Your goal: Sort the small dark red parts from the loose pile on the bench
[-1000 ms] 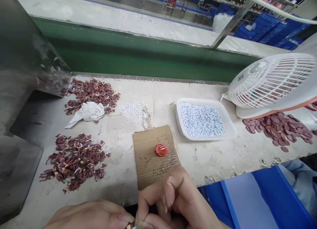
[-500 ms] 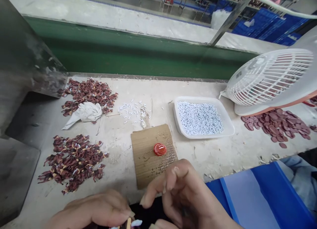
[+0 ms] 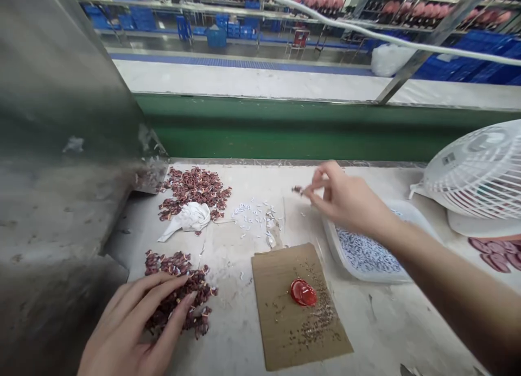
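While the right hand (image 3: 345,199) pinches a small dark red piece (image 3: 297,190) above the cardboard sheet (image 3: 299,311), a loose pinch could drop it; the spread left hand (image 3: 134,322), left of the cardboard, may scatter the near pile (image 3: 179,289).

free: bare bench (image 3: 244,332) by cardboard (image 3: 280,322) | blocked: fan (image 3: 480,175), metal housing (image 3: 61,148)

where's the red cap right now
In the head view the red cap lies on the cardboard sheet, low and centre on the bench, between the near pile of dark red pieces and the white tray.
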Demonstrator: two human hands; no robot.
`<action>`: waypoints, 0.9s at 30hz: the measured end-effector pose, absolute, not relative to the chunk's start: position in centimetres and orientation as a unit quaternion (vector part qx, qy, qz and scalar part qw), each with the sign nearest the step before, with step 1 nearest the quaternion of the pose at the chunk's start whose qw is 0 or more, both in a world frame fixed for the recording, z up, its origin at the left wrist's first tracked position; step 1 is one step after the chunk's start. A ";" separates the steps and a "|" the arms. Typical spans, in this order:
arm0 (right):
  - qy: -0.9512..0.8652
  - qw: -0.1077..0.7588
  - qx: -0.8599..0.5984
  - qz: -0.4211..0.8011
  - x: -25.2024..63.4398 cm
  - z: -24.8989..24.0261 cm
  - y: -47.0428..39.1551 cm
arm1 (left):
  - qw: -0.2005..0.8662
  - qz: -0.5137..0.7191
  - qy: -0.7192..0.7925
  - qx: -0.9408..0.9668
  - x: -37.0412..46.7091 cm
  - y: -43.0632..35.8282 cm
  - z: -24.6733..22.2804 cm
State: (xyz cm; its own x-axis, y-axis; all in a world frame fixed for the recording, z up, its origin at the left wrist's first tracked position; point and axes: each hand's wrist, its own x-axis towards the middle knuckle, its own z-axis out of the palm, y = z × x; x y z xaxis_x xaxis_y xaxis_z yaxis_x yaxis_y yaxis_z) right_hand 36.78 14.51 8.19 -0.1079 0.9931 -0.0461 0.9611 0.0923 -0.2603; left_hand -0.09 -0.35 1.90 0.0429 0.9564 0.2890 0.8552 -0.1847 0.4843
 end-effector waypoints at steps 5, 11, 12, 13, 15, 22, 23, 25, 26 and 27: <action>-0.711 -0.030 -0.702 0.006 37.8 6.3 28.7 | 0.052 0.185 0.599 0.777 0.5 3.5 0.9; -0.708 -0.047 -0.705 0.000 40.2 7.1 26.5 | 0.108 0.121 0.576 0.801 2.0 5.4 1.7; -0.710 -0.041 -0.703 0.010 41.3 7.7 24.3 | 0.120 0.115 0.578 0.799 1.8 5.5 1.8; -0.710 -0.034 -0.702 0.024 42.6 8.3 21.9 | 0.132 0.109 0.581 0.795 1.6 5.6 1.9; -0.717 -0.029 -0.694 0.066 45.2 8.9 16.5 | 0.148 0.098 0.593 0.786 1.1 5.8 2.1; -0.707 0.003 -0.696 0.124 49.5 5.5 6.4 | 0.186 0.026 0.592 0.784 0.4 7.0 3.2; -0.709 0.008 -0.695 0.122 49.5 5.0 6.3 | 0.189 0.026 0.586 0.787 0.6 7.3 3.3; -0.711 0.015 -0.693 0.119 49.5 4.5 6.6 | 0.193 0.037 0.571 0.797 1.1 7.8 3.3; -0.712 0.015 -0.692 0.121 49.6 4.4 6.8 | 0.193 0.048 0.562 0.803 1.4 8.0 3.5; -0.712 0.015 -0.691 0.125 49.7 4.4 7.0 | 0.193 0.065 0.552 0.808 1.7 8.2 3.6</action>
